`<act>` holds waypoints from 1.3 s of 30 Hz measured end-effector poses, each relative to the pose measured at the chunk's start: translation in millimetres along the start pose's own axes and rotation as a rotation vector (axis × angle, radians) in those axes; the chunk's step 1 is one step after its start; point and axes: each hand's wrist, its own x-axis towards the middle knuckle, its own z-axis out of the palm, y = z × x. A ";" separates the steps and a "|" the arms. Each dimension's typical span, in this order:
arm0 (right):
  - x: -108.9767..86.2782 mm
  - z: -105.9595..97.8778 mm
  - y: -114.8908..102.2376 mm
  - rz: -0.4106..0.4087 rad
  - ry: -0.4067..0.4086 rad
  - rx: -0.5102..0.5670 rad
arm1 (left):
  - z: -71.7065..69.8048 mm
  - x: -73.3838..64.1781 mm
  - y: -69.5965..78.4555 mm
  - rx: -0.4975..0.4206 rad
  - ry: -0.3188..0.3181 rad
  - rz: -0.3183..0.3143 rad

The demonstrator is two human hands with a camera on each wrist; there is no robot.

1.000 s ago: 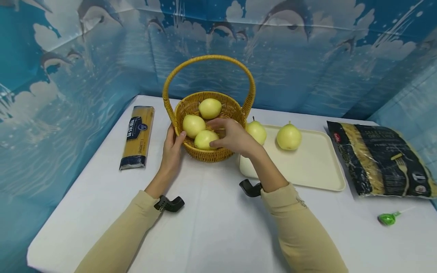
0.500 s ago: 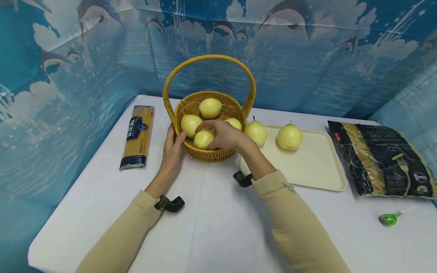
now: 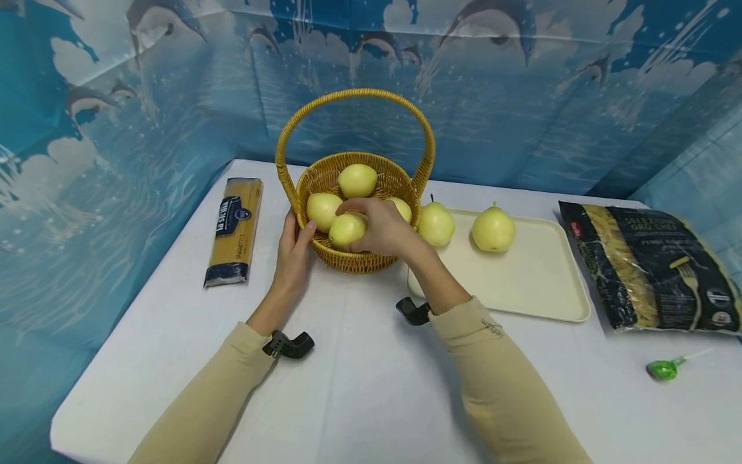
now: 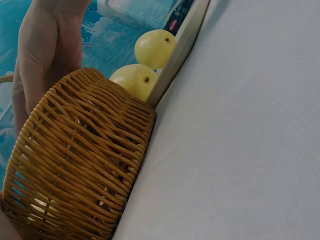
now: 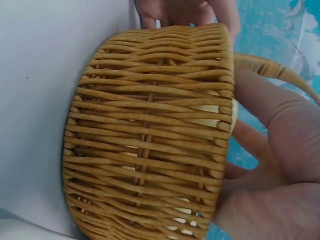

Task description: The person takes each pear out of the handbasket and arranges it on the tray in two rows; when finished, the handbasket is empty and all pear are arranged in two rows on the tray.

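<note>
A wicker basket with a tall arched handle stands at the back of the table, holding several yellow-green pears. My left hand grips its left side, thumb at the rim and fingers along the outer wall. Reaching in over the near right rim, my right hand holds the front pear between thumb and fingers. Another pear lies left of it, one pear lies at the back, and a further pear is partly hidden behind the right hand. In the right wrist view the woven wall covers most of the contents.
Right of the basket is a cream tray with one pear and another pear near its left end. A spaghetti pack lies left, a dark pasta bag far right, a green lollipop before it.
My right hand has shifted slightly left and closed round the front pear. The pear at the basket's right side now shows more behind it. The left hand has stayed at the rim.
</note>
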 end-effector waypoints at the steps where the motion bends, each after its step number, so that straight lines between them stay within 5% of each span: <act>1: -1.8 -0.6 0.1 -0.001 0.022 0.013 | 0.0 0.1 -0.1 0.003 0.001 0.000; 10: -19.0 1.9 9.2 -0.045 0.189 0.192 | 0.5 0.3 2.7 0.017 -0.005 -0.013; 20: -34.8 8.1 18.2 -0.119 0.276 0.364 | 7.7 -11.2 30.5 0.000 -0.008 -0.046; 34: -88.3 -15.2 23.3 -0.056 0.344 0.558 | 6.1 -13.2 35.0 0.085 -0.013 -0.068; 39: -101.7 -29.6 31.6 -0.019 0.371 0.573 | 4.8 -8.3 22.5 0.063 -0.005 -0.049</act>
